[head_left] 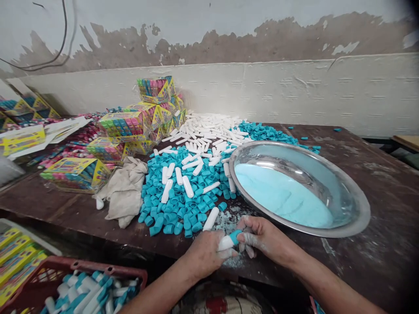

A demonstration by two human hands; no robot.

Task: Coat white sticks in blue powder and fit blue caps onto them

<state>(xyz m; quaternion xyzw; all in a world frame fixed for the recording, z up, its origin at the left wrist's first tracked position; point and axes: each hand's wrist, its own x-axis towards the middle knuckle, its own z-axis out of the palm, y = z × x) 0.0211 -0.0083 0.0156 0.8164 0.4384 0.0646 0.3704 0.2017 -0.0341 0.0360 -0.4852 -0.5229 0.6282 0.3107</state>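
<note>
My left hand point(206, 254) is closed around a small white plastic tube point(225, 243), which lies nearly level above the table's front edge. At the tube's right end sits a teal cap point(235, 237), pinched by the fingers of my right hand point(263, 239). Pale powder coats my fingertips. Just beyond my left hand another white tube point(211, 219) rests on the table. A heap of teal caps point(176, 213) spreads behind it, with loose white tubes on top. To the right, a steel bowl point(355, 220) holds light-blue powder point(281, 196).
More white tubes point(212, 128) are piled toward the wall. Stacked clear-wrapped packs point(126, 124) and a crumpled cloth point(126, 192) stand at left. Below the table edge, a red crate point(131, 274) contains white-and-teal capped tubes point(87, 294). Spilled powder marks the dark table point(386, 209).
</note>
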